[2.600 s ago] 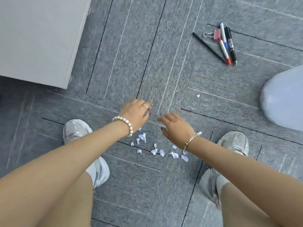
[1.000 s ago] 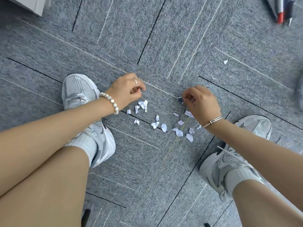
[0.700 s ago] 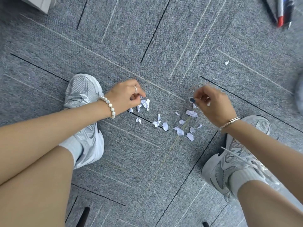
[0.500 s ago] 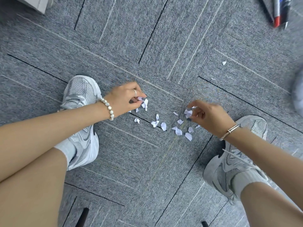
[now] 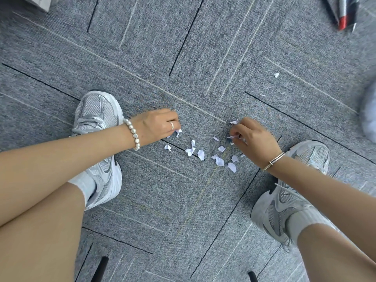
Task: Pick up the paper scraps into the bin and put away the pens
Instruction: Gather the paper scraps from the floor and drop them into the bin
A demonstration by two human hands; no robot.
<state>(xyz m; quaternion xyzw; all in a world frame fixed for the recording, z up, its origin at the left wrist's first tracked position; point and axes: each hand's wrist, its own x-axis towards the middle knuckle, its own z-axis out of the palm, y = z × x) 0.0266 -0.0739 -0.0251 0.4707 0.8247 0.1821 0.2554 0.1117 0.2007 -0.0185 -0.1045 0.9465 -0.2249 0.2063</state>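
You are crouched over the grey carpet (image 5: 203,58), a trainer on either side of the work. Your left hand (image 5: 157,125) rests knuckles-up at the left end of the litter, fingers curled down over a scrap or two at their tips; whether it truly pinches them you cannot tell from here. Your right hand (image 5: 254,139) sits at the right end, fingers and thumb pinched on a small piece of paper, with another bit poking up just beyond its knuckles.

The pens (image 5: 343,13) lie at the carpet's far right corner, well apart from both hands, their long axes running away from you; your right hand is the nearer.

The paper scraps (image 5: 203,153) lie loose in a short band between your two hands, running left to right, thickest toward the right hand. One stray scrap (image 5: 276,75) lies alone further out on the right. The bin is out of view, so judge the gathering as only begun.
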